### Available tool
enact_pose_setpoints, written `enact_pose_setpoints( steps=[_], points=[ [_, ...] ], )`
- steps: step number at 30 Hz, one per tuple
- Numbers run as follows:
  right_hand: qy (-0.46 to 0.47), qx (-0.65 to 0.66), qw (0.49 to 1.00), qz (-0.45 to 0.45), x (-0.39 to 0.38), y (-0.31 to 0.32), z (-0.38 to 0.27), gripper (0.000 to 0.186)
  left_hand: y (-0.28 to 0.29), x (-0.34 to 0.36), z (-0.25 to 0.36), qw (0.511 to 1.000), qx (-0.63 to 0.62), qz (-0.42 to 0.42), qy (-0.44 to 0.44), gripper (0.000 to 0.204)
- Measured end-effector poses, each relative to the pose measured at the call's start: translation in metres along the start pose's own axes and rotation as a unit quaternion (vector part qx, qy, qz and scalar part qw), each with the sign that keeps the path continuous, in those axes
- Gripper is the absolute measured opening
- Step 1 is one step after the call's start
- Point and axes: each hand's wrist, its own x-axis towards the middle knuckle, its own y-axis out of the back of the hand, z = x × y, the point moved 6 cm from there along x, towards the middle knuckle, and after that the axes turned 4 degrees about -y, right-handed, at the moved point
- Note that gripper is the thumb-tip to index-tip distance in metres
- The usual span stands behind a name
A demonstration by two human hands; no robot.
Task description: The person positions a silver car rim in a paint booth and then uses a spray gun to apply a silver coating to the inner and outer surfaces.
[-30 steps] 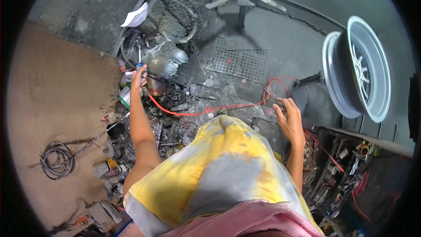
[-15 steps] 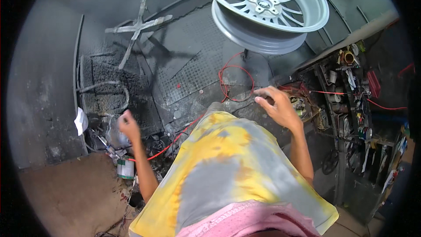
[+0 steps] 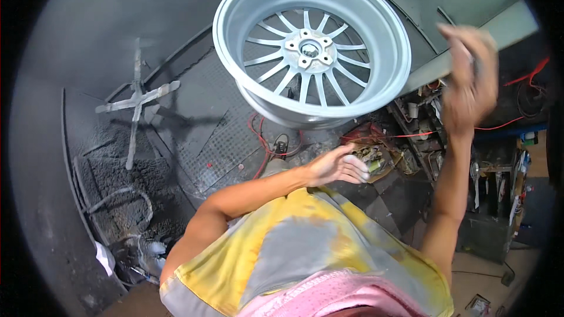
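Observation:
A large silver-grey wheel rim [image 3: 376, 91] with thin spokes and several bolt holes round its hub stands raised above the floor in front of me, its open barrel facing up. My left hand [image 3: 339, 166] reaches across my body, just below the rim and apart from it. Its fingers are stretched out, pale with dust at the tips, and hold nothing. To the right of the rim my right hand [image 3: 472, 82] is lifted, blurred by motion, with the fingers extended upward. Nothing shows in it, and it touches nothing that I can see.
A cross-shaped metal stand [image 3: 138, 103] is at the left on the dark floor. A red hose [image 3: 257, 135] curls under the rim near my shoe [image 3: 281, 144]. Cluttered shelves [image 3: 496, 170] line the right side. A white paper-like piece [image 3: 105, 258] is at the lower left.
My left hand has swung from the left across to the middle. My right hand has risen to the right. The view has shifted, so the rim now appears larger and further left.

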Motion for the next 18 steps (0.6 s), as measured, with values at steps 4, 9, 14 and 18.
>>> enact_pose_setpoints(
  steps=[4, 9, 14, 18],
  points=[
    [-0.073, -0.003, 0.976, -0.204, 0.061, -0.153, 0.1, 0.033, -0.042, 0.021, 0.04, 0.96, -0.238, -0.123, 0.08, 0.068],
    [-0.03, -0.106, 0.94, -0.324, 0.082, -0.341, 0.242, 0.053, -0.059, 0.025, 0.065, 0.899, -0.351, -0.237, 0.107, 0.059],
    [-0.116, -0.111, 0.853, -0.497, 0.079, -0.469, 0.263, 0.068, -0.061, 0.004, 0.077, 0.866, -0.408, -0.243, 0.156, 0.059],
    [-0.132, -0.089, 0.831, -0.533, 0.072, -0.508, 0.277, 0.074, -0.066, -0.004, 0.093, 0.862, -0.421, -0.233, 0.16, 0.056]
  ],
)
